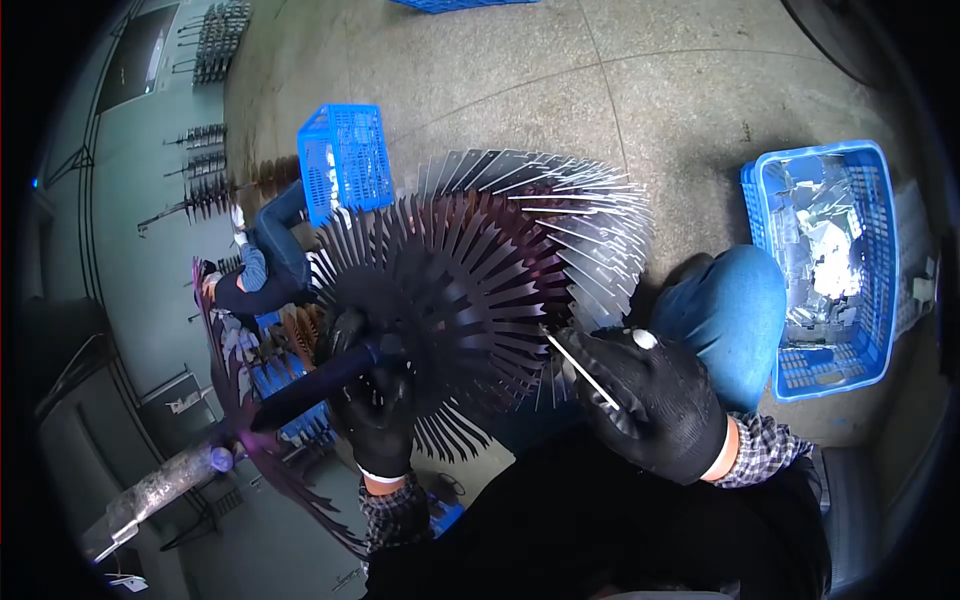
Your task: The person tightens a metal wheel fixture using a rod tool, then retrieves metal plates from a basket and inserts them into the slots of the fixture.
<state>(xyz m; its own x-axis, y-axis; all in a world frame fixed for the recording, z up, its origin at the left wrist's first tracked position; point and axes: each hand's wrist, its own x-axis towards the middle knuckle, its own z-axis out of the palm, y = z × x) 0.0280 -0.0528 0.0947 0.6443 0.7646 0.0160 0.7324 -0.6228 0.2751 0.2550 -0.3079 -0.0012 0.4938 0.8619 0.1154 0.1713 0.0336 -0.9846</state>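
A large round rack (470,290) with rings of dark, slotted fins stands in front of me, on a dark shaft (315,387) slanting to the lower left. Thin, shiny metal plates (600,245) fan out along its far and right side. My left hand (375,415), in a black glove, is closed around the shaft close to the fins; some fingers are hidden behind it. My right hand (655,400), also gloved in black, pinches a thin metal plate (583,370) seen edge-on, beside the right edge of the fins. A small white spot shows on that glove.
A blue plastic crate (887,270) holding many loose shiny plates stands on the floor at right, beside my knee (735,305). Another blue crate (345,165) is beyond the rack. Another person (265,270) sits at left. Finned racks (210,45) line the far left.
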